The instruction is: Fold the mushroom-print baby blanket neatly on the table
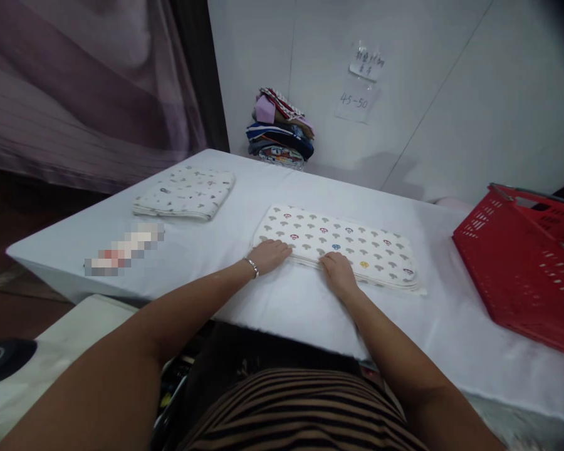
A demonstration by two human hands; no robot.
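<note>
A folded white cloth (pixel 343 241) with grey, red, blue and yellow mushroom prints lies in several layers on the table. My left hand (pixel 271 255), with a bracelet at its wrist, rests flat on the cloth's near left corner, fingers stretched out. At the middle of the near edge, my right hand (pixel 339 272) has its fingers curled over the layers and pinches them. Its thumb is hidden. Farther left is a second folded white cloth (pixel 188 193) with small scattered prints, apart from both hands.
A red plastic basket (pixel 521 269) stands at the right of the white-covered table (pixel 282 313). Several folded textiles are piled in a stack (pixel 282 131) by the wall. A blurred-out item (pixel 125 249) lies on the left. Paper signs (pixel 355 103) hang on the wall.
</note>
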